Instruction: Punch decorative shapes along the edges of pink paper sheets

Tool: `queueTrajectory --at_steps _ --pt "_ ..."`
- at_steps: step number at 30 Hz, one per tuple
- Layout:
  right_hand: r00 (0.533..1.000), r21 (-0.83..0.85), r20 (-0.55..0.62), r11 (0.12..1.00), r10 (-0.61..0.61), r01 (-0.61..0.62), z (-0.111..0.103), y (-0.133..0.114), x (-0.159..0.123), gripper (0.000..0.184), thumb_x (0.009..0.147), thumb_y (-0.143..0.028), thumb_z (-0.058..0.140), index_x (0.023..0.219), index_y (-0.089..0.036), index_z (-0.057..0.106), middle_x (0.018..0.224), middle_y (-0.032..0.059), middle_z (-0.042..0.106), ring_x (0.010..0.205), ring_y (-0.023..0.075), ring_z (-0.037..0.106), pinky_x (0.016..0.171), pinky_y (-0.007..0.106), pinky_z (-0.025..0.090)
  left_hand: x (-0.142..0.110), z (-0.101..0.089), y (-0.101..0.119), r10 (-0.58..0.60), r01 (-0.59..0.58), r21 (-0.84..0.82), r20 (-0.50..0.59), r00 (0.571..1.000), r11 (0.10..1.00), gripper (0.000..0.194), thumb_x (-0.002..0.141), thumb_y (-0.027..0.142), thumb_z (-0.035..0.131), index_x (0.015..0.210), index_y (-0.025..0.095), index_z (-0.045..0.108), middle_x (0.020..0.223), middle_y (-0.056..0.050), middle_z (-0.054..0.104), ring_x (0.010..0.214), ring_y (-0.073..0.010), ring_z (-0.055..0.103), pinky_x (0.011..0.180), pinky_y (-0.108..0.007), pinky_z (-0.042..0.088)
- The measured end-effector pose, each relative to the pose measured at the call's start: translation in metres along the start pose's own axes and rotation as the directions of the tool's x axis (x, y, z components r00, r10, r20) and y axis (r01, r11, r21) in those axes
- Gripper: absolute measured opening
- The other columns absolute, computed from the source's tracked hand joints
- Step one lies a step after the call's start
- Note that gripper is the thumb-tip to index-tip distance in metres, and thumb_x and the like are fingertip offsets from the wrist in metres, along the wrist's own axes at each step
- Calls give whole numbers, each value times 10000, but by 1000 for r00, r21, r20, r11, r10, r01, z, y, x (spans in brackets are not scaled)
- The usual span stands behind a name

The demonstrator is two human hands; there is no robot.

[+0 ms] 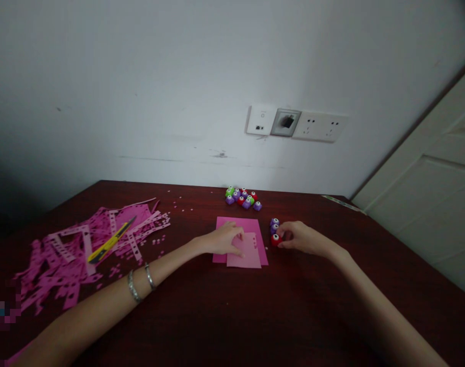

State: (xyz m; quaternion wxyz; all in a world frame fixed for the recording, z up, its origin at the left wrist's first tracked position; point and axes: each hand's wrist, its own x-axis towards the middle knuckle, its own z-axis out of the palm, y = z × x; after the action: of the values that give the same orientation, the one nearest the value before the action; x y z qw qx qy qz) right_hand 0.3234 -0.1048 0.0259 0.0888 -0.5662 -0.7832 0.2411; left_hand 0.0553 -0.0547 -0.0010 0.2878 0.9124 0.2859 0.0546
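My left hand (227, 238) rests over a light pink sheet of paper (246, 257), its fingers curved and the thumb apart. That sheet lies on top of a larger, darker pink sheet (236, 221). A few small marks or cut-outs show near its right edge. To the right of the papers, my right hand (295, 237) has thumb and fingers around a small red paper punch (276, 240) on the table. Behind it stand two purple paper punches (274, 226), close to my fingertips.
Several more red, green and purple punches (243, 198) cluster near the wall. Punched pink paper strips (64, 260) pile up on the left, with a yellow utility knife (110, 242) on top. A thin strip, perhaps a ruler (343, 203), lies at the back right edge.
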Motion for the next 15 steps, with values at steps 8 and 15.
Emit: queueTrajectory --at_steps 8,15 --pt "999 -34 -12 998 45 -45 0 1 0 161 691 -283 637 828 -201 663 751 33 651 639 171 575 552 263 403 -1 -3 -4 -6 6 20 -6 1000 1000 448 666 484 653 957 168 526 954 -56 475 880 -194 439 740 -300 352" --pt "998 1 -22 998 58 -58 -7 -2 -4 164 679 -313 658 793 -196 657 760 38 662 644 171 582 535 254 399 -2 -8 -3 -9 9 0 -4 1000 1000 453 659 461 664 979 169 533 945 -47 480 864 -183 447 738 -288 350"
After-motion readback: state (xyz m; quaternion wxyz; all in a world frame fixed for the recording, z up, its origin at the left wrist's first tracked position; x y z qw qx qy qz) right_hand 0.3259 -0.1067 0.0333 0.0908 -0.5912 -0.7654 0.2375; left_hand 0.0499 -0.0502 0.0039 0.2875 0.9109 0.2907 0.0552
